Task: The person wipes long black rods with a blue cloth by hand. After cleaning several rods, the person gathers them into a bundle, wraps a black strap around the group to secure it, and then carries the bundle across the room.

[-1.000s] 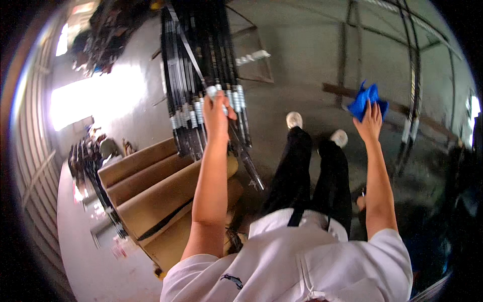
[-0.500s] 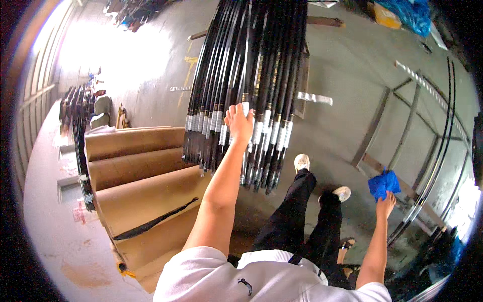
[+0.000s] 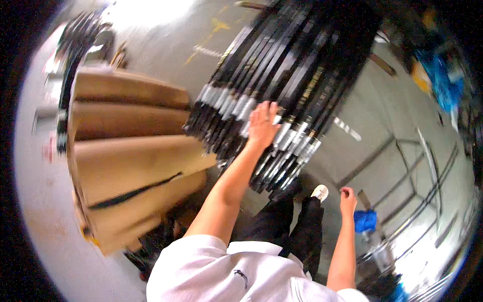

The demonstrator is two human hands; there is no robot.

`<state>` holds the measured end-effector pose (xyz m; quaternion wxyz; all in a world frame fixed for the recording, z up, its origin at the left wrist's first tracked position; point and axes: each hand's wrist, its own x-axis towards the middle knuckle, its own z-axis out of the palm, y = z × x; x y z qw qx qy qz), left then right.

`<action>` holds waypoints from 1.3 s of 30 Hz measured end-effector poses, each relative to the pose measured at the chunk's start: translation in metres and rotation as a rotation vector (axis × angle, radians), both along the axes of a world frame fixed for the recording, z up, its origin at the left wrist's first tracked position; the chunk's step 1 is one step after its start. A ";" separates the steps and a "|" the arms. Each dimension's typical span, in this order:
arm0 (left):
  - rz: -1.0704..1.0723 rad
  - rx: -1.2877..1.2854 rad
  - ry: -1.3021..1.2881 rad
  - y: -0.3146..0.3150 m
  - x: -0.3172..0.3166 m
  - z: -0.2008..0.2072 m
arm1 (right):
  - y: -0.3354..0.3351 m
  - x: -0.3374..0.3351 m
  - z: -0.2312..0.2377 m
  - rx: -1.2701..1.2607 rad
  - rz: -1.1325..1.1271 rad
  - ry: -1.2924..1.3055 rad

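Observation:
My left hand (image 3: 262,126) lies over the white-banded ends of a broad bundle of long black rods (image 3: 297,65). Its fingers are stretched out and look flat on them, with no rod visibly wrapped. My right hand (image 3: 347,201) hangs low at the right, fingers curled in and nothing seen in them. Beside that wrist, apart from the fingers, is a blue cloth-like piece (image 3: 365,220). What it rests on is too blurred to tell.
Big brown cardboard rolls or folded sheets (image 3: 136,151) stand at my left, a black strip (image 3: 136,191) across them. A metal frame (image 3: 402,171) stands on the right floor. More dark rods (image 3: 75,50) are at the far left; blue plastic (image 3: 440,75) lies far right.
The view has turned, shifting the rod bundle to the right. My right hand has let go of the blue piece and moved off it. My left hand's fingers have straightened over the rods.

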<state>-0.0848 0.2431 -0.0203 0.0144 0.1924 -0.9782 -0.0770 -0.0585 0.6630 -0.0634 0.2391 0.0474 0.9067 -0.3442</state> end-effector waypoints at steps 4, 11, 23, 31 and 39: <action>-0.079 0.012 0.386 -0.005 0.017 -0.032 | -0.045 -0.029 0.005 -0.192 0.212 -0.041; -0.012 -0.053 0.201 0.050 0.040 -0.047 | -0.110 -0.110 -0.074 -0.275 0.455 -0.069; 0.833 0.052 0.492 0.092 0.296 0.117 | -0.154 -0.210 -0.120 0.036 0.453 0.443; 1.375 0.060 1.267 -0.129 0.441 0.275 | -0.231 -0.081 0.058 -0.573 0.764 -0.424; 1.390 -0.075 1.167 -0.288 0.526 0.226 | -0.314 0.073 0.144 -0.478 0.813 -0.507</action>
